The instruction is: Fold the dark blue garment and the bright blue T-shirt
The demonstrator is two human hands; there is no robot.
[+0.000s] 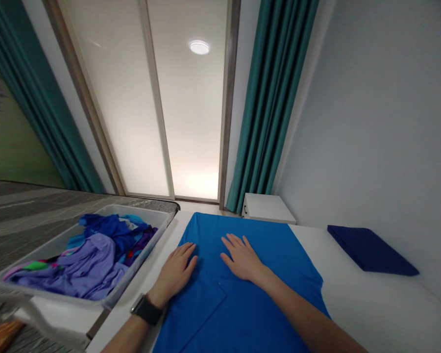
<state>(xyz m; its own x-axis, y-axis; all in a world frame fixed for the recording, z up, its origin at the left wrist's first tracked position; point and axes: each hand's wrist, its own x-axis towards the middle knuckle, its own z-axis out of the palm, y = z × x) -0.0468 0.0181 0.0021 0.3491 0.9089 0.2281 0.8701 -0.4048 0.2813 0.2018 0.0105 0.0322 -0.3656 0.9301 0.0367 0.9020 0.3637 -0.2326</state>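
cloth (238,299), blue, probably light, soft and limp, best gripped by its far corners, lies on the bench (371,304) at lower centre of frame, beneath left hand (175,272) and right hand (243,258), both flat, open, grasping nothing.

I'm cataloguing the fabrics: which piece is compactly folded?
The navy cloth on the right, by the wall. The bright blue garment lies spread beneath the left hand and right hand; the clothes in the bin are heaped.

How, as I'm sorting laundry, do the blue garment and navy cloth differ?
The blue garment is brighter; the navy cloth is darker. The blue garment lies spread under the left hand and right hand; the navy cloth is folded, untouched. Both lie on the white surface.
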